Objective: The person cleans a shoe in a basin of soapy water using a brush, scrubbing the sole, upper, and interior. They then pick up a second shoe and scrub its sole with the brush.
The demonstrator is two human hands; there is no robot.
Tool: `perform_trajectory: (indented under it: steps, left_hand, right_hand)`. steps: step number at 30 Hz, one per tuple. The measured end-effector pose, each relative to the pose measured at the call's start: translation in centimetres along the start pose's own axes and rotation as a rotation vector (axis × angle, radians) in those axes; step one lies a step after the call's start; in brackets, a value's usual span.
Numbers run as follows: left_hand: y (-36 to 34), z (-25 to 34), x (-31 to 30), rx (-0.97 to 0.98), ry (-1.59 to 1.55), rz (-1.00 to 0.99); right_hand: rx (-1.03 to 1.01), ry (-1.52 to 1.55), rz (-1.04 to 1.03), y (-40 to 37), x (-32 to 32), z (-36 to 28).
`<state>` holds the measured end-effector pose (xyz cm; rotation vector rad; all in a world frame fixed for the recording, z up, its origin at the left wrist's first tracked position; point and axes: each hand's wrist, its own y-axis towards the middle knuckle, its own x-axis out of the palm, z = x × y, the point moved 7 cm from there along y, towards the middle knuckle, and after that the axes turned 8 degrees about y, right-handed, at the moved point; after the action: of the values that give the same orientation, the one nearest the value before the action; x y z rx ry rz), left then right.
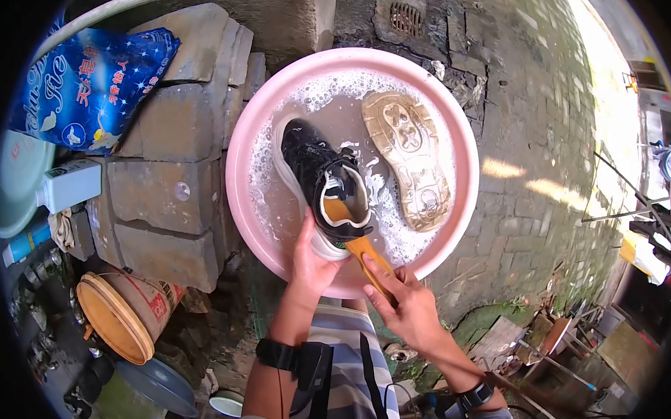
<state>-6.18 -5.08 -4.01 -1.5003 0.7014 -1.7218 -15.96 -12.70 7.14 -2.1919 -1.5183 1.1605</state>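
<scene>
My left hand (pixel 312 258) is closed around the heel of a black sneaker (pixel 308 155) with a white sole, held over the soapy water with its opening toward me. In my right hand (pixel 409 307) is the yellow-brown handle of a brush (pixel 370 261). Its far end reaches into the sneaker's opening, where the brush head is hidden. A second shoe (pixel 409 159) floats or lies sole up at the right of the pink basin (pixel 463 168), its pale sole stained brown. White suds ring the grey water.
Left of the basin are stone blocks (pixel 161 193), a blue detergent bag (pixel 95 88), a pale blue bottle (pixel 72 185) and a tipped bucket (pixel 121 313). A drain grate (pixel 406 19) lies beyond. Wet brick paving (pixel 528 225) stretches right, with scrap boards (pixel 495 340) near the lower right.
</scene>
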Motion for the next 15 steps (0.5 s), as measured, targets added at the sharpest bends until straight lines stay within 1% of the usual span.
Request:
perform_trajectory:
  steps: [1,3,4,5,6,8,12,14,15]
  left_hand:
    - [0.0,0.0,-0.2,-0.02,-0.019,-0.026]
    - [0.0,-0.2,0.2,0.009,-0.019,-0.012]
    - [0.1,-0.3,0.4,0.032,-0.015,0.0]
    - [0.2,-1.1,0.5,0.001,-0.097,-0.027]
    - [0.6,-1.6,0.0,0.015,-0.163,-0.013]
    - [1.1,-1.8,-0.1,0.001,-0.202,-0.039]
    - [1.1,-1.8,0.6,-0.006,-0.188,-0.016]
    - [1.1,-1.6,1.1,-0.013,-0.107,0.02]
    - [1.1,-1.4,1.5,0.022,-0.096,0.005]
  right_hand:
    - [0.02,-0.027,0.014,0.3,0.1,-0.2]
    - [0.034,-0.052,0.022,1.7,1.1,-0.5]
    - [-0.019,-0.095,0.088,3.7,1.5,-0.6]
    - [-0.072,-0.138,0.158,5.7,1.5,-1.0]
    - [-0.076,-0.202,0.121,7.6,1.7,-1.4]
    - [-0.093,-0.223,0.211,8.8,1.8,-1.8]
    - [-0.151,-0.237,0.225,8.0,0.5,-2.0]
    - [-0.094,-0.158,0.063,6.4,-0.3,-1.7]
    - [-0.093,-0.169,0.068,4.7,-1.3,-1.9]
